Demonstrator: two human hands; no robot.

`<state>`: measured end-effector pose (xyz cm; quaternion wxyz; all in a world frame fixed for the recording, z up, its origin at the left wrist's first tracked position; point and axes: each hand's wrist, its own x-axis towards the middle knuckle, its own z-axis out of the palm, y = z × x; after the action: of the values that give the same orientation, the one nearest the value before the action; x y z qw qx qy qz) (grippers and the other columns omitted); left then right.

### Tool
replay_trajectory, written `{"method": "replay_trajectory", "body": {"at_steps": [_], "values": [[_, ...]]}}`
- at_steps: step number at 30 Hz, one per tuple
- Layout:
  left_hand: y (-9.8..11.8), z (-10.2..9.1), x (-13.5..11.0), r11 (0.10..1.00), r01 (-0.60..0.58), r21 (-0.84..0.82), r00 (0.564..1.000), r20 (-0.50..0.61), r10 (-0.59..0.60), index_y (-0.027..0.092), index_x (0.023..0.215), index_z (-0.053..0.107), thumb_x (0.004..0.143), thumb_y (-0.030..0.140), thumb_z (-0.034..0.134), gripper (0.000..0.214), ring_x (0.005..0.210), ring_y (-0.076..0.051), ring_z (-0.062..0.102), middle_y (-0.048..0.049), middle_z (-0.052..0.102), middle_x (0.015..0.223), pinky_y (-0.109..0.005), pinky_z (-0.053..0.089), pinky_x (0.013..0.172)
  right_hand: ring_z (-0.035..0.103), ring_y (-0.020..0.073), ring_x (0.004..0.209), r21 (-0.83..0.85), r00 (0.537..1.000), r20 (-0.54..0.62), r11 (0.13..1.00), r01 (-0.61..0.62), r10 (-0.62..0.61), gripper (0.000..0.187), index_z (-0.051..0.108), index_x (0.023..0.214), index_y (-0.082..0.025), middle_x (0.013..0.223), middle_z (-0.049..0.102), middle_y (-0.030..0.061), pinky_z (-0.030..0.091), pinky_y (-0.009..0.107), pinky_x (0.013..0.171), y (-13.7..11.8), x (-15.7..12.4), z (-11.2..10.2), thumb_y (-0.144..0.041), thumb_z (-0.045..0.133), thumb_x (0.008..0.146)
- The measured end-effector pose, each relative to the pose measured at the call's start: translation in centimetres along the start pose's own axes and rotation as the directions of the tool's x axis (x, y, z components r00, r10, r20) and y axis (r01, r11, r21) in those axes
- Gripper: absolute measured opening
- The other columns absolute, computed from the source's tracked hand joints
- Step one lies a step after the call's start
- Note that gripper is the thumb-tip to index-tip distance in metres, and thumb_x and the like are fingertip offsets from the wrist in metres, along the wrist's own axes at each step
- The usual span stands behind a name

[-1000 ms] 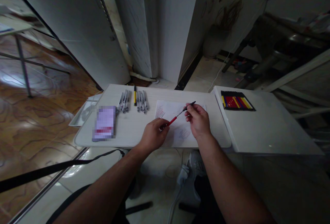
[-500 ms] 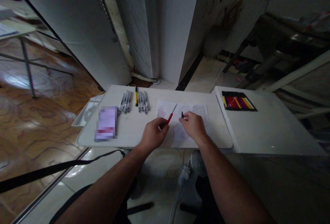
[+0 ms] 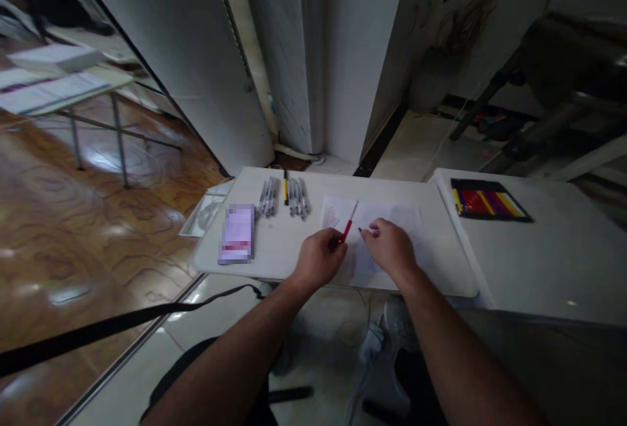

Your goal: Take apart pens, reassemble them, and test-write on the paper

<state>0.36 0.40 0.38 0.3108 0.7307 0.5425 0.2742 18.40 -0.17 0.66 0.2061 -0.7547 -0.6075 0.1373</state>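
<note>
While a pixel-blurred purple rectangle (image 3: 236, 234) lies near the left end of the white desk (image 3: 279, 249), a cluster of clear pens (image 3: 268, 197) sits just beyond it, then a yellow-and-black pen (image 3: 285, 189) and a second clear cluster (image 3: 298, 198). Next comes scribbled paper (image 3: 368, 209), partly covered by the hands. The left hand (image 3: 318, 253) is closed on the lower end of a red pen (image 3: 347, 231), its thin end slanting up over the paper, between the two hands. Apart from it, the right hand (image 3: 392, 246) pinches a small dark piece (image 3: 361, 231), mostly hidden by the fingers. Farther right, on an adjoining white surface (image 3: 529, 262), lies a black-edged pack of coloured pens (image 3: 490, 202).
</note>
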Motion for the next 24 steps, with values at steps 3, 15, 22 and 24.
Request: {"method": "replay_trajectory", "body": {"at_steps": [3, 15, 22, 24], "values": [[0.1, 0.2, -0.4, 1.000, -0.029, -0.010, 0.999, 0.022, 0.029, 0.018, 0.087, 0.070, 0.079, 0.025, 0.060, 0.014, 0.067, -0.013, 0.059, -0.0016, 0.069, 0.075, -0.023, 0.043, 0.062, 0.066, 0.0190, 0.075, 0.418, 0.996, -0.079, 0.908, -0.011, 0.048, 0.026, 0.071, 0.091, -0.016, 0.085, 0.073, 0.0085, 0.050, 0.029, 0.067, 0.1, 0.2, 0.0, -0.038, 0.064, 0.080], [-0.4, 0.8, -1.0, 0.987, -0.150, 0.061, 0.987, 0.067, 0.146, 0.020, 0.095, 0.071, 0.078, 0.028, 0.058, 0.023, 0.077, -0.016, 0.063, -0.0027, 0.071, 0.086, -0.026, 0.049, 0.071, 0.058, 0.0117, 0.061, 0.905, 0.969, 0.211, 0.349, -0.244, 0.132, 0.049, 0.071, 0.097, -0.017, 0.086, 0.071, 0.0083, 0.040, 0.017, 0.039, 0.0, 0.0, 0.3, -0.044, 0.085, 0.059], [-0.6, 0.9, -1.2, 0.982, -0.177, 0.064, 0.982, 0.073, 0.172, 0.020, 0.096, 0.070, 0.079, 0.028, 0.057, 0.023, 0.076, -0.016, 0.063, -0.0022, 0.069, 0.085, -0.025, 0.048, 0.069, 0.059, 0.0130, 0.061, 0.892, 0.977, 0.162, 0.403, -0.206, 0.142, 0.046, 0.070, 0.084, -0.015, 0.076, 0.069, 0.0071, 0.042, 0.017, 0.039, -0.5, -0.1, 0.4, -0.047, 0.085, 0.056], [-0.5, 0.9, -1.2, 0.983, -0.176, 0.058, 0.982, 0.078, 0.172, 0.020, 0.096, 0.070, 0.078, 0.025, 0.058, 0.023, 0.075, -0.016, 0.062, -0.0024, 0.069, 0.085, -0.025, 0.048, 0.069, 0.060, 0.0135, 0.061, 0.887, 0.979, 0.147, 0.419, -0.193, 0.141, 0.044, 0.069, 0.082, -0.014, 0.075, 0.069, 0.0075, 0.042, 0.017, 0.039, -0.7, -0.1, 0.2, -0.046, 0.085, 0.058]]}}
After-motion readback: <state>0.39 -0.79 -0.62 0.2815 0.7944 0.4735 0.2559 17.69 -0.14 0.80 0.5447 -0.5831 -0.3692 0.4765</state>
